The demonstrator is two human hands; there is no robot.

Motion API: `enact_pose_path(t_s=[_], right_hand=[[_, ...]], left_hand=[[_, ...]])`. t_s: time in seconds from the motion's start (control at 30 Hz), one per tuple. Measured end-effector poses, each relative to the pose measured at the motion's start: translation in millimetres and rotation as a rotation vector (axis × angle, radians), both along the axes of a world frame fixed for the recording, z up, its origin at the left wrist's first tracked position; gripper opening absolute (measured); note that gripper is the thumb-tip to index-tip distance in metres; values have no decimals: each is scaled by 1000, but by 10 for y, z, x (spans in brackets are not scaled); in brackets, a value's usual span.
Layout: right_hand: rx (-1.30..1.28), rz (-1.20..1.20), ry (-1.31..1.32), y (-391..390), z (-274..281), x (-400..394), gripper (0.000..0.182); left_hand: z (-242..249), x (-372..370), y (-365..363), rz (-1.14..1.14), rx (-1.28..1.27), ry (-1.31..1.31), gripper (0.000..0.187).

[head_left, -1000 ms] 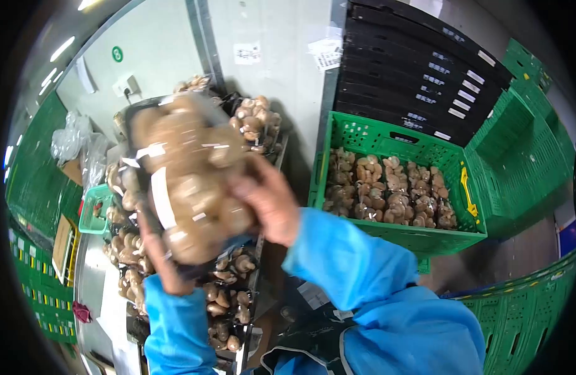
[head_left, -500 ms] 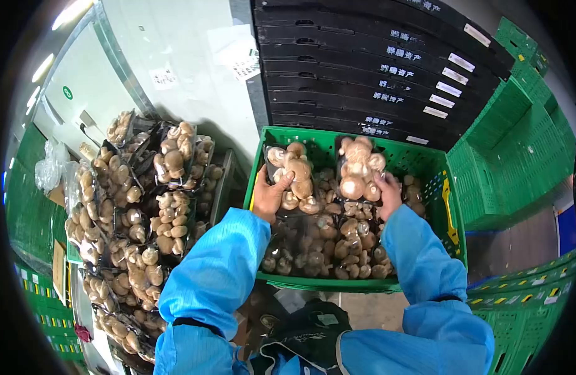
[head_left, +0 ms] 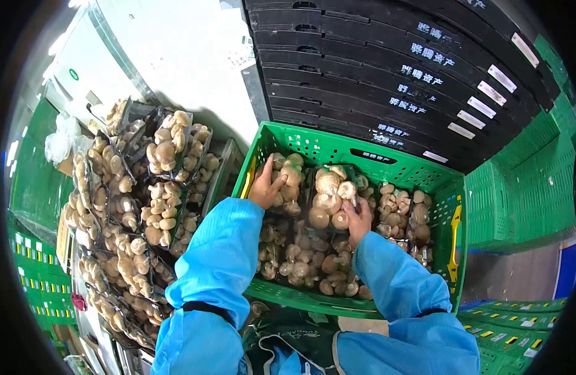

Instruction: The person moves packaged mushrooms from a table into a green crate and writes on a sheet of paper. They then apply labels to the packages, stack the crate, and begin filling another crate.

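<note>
Brown mushrooms in clear-wrapped dark trays fill a green plastic crate [head_left: 313,134] in front of me. My left hand [head_left: 264,189] is closed on the left side of a pack of mushrooms [head_left: 289,178] near the crate's left wall, thumb across its top. My right hand [head_left: 358,220] grips the right edge of a second pack of mushrooms [head_left: 325,197], which lies tilted beside the first, above the lower packs. Some fingertips of both hands are hidden by the packs. More packs [head_left: 313,253] lie along the crate's near side.
Many more mushroom packs [head_left: 163,206] are piled on the left. Behind the crate rises a stack of black crates [head_left: 350,69] with white lettering. Green crates [head_left: 519,194] stand on the right, others [head_left: 44,275] at lower left. A clear plastic bag [head_left: 63,140] hangs near the pile.
The right hand's pack has moved left and nearer to me, beside the left hand's pack, baring packs on the crate's right side. The left hand's pack sits closer to the left wall.
</note>
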State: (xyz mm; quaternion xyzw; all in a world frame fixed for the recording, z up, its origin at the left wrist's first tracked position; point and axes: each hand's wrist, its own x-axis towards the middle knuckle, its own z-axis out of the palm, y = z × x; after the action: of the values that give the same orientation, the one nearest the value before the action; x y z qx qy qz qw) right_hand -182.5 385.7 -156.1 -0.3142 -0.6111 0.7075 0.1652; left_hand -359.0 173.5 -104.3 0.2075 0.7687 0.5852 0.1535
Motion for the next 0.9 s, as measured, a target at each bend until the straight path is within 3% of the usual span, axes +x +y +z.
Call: enact_pose_path(t_s=[0.1, 0.2, 0.23, 0.27, 0.4, 0.43, 0.53, 0.6, 0.63, 0.7, 0.73, 0.8, 0.87, 0.9], right_hand=[[-52, -5, -39, -46, 84, -153, 52], [-73, -3, -46, -63, -35, -229, 48], [-87, -7, 1, -48, -12, -227, 41], [-104, -15, 46, -42, -2, -227, 33], [-24, 46, -6, -94, 119, -227, 44], [99, 23, -134, -129, 125, -261, 44], [65, 129, -132, -72, 352, -209, 49], [-34, 67, -16, 68, 178, -170, 50], [-31, 83, -30, 111, 180, -158, 50], [-36, 90, -48, 94, 123, -108, 49], [13, 72, -60, 62, 75, -137, 41], [62, 60, -54, 50, 114, -195, 32], [-78, 28, -31, 42, 223, -143, 33], [-139, -29, 10, 97, 85, -143, 34]], left_hand=[[141, 207, 71, 43, -498, 676, 77], [526, 535, 76, -130, -859, 575, 86], [349, 420, -14, -131, -686, 591, 86], [311, 332, -57, -120, -686, 588, 86], [295, 199, -52, -154, -507, 546, 77], [219, 154, -56, -168, -487, 536, 76], [139, 208, -63, -161, -431, 526, 75], [108, 411, -10, 238, -157, 321, 83], [18, 481, 46, 407, -78, 230, 78], [-69, 515, -22, 409, -181, 281, 73], [-69, 505, -34, 411, -274, 340, 68], [-44, 440, -43, 387, -187, 253, 63], [-49, 397, -76, 316, -27, 46, 54], [25, 406, -77, 321, -91, 173, 55]])
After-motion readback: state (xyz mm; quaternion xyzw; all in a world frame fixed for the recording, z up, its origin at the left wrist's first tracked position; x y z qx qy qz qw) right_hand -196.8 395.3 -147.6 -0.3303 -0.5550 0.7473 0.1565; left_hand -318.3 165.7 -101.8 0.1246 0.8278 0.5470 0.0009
